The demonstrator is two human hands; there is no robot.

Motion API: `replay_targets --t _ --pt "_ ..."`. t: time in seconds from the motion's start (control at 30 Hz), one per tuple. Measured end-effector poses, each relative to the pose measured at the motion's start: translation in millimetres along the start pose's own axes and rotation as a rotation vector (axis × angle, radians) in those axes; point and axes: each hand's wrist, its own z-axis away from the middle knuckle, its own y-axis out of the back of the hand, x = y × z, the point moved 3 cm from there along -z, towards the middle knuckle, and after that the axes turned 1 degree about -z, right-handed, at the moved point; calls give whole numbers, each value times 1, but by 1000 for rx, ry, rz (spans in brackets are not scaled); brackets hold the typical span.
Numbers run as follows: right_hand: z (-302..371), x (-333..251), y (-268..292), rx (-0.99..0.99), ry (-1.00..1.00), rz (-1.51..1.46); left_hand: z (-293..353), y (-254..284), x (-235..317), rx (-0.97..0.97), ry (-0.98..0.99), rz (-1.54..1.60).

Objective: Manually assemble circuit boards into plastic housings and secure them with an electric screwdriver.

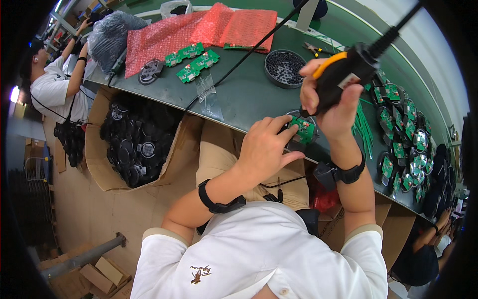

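Note:
My right hand [333,102] is wrapped round a black corded electric screwdriver [343,74] with an orange lever, raised over the front of the bench. Its tip is hidden below the body and my fingers. Close to the bench's front edge, a green circuit board [304,130] sits on a round dark part, mostly covered. My left hand [266,144] holds this board with its fingertips along the left side, thumb apart below. Just beyond stands a round dark bowl [266,70] filled with small black pieces.
Green circuit boards [199,66] and red bubble wrap [174,37] lie at the back left. Assembled boards [406,134] are heaped on the right beside green wires [364,132]. Pliers [312,49] rest near the bowl. A cardboard box [99,159] of black round parts stands left. Other people work on both sides.

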Motion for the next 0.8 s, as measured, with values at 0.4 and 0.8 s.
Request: replay_targets --t 0.4,0.8 --pt "-4 -17 73 250 95 217 -4 -2 -8 -6 -41 44" --pt "159 -35 22 89 -45 950 -8 13 9 -88 82 463"
